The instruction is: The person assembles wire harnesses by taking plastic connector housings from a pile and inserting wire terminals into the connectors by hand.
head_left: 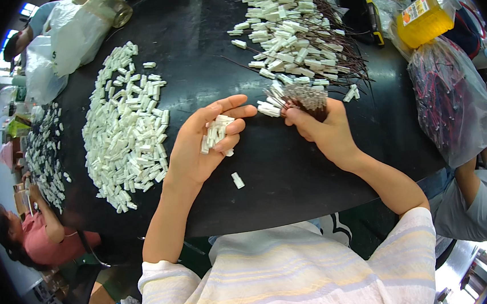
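Note:
My left hand (pixel 194 141) is turned palm up, its fingers curled around several small white plastic connector housings (pixel 215 134). In my right hand (pixel 334 136) is a thick bundle of thin brown wires (pixel 307 100) with metal tips. White housings (pixel 270 105) sit at the bundle's left side, close to my left fingertips. One loose housing (pixel 238 180) lies on the dark table (pixel 292 188) below my left hand. A big heap of loose white housings (pixel 125 138) spreads to the left. Beyond my right hand is a pile of housings with brown wires attached (pixel 291 31).
At the right stand a bottle of yellow liquid (pixel 425 20) and a clear bag of wires (pixel 451 95), near a black-and-yellow device (pixel 361 14). Plastic bags (pixel 74 39) lie at the far left. A person in pink (pixel 44 230) sits left, another in grey (pixel 470 202) right.

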Motion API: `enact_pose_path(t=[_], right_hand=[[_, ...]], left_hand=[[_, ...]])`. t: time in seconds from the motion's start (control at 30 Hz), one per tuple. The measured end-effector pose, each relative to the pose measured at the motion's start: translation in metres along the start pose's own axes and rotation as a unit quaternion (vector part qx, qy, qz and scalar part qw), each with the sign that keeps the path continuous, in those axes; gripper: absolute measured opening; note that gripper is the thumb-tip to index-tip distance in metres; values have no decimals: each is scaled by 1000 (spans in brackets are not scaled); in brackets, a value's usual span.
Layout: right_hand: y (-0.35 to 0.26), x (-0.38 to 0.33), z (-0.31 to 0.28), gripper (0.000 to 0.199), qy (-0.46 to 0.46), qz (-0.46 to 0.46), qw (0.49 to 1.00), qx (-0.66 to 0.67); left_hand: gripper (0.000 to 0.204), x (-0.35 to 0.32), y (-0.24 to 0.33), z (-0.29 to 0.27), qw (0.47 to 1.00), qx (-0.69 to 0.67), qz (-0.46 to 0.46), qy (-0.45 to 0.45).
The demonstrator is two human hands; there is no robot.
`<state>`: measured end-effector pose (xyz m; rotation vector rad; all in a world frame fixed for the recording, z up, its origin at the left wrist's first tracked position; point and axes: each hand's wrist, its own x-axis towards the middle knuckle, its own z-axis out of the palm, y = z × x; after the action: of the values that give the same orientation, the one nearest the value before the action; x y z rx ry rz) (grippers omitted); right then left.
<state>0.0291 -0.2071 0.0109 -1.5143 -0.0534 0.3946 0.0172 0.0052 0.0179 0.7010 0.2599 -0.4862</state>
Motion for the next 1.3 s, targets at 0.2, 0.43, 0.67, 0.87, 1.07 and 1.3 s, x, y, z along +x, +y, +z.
enact_pose_path(t=[0.2,0.43,0.67,0.87,1.07,1.3], right_hand=[[2,-1,3,12,15,5,1000,-18],[-1,-2,4,13,9,17,1000,-6],[3,-1,5,12,11,-33,999,-25],[3,-2,3,12,6,-25,999,-27],[1,-2,1,11,-26,-40,999,-27],[-1,-2,-1,12,-60,-47,997,-31]], left_hand=[[41,-7,3,4,1000,-7,-14,11],[31,-8,0,-7,999,53,10,0],[26,-8,-1,0,998,54,5,16],[23,-9,-2,8,990,140,26,22],[18,-9,-7,2,975,216,53,23],[18,-8,-8,2,973,214,76,31]])
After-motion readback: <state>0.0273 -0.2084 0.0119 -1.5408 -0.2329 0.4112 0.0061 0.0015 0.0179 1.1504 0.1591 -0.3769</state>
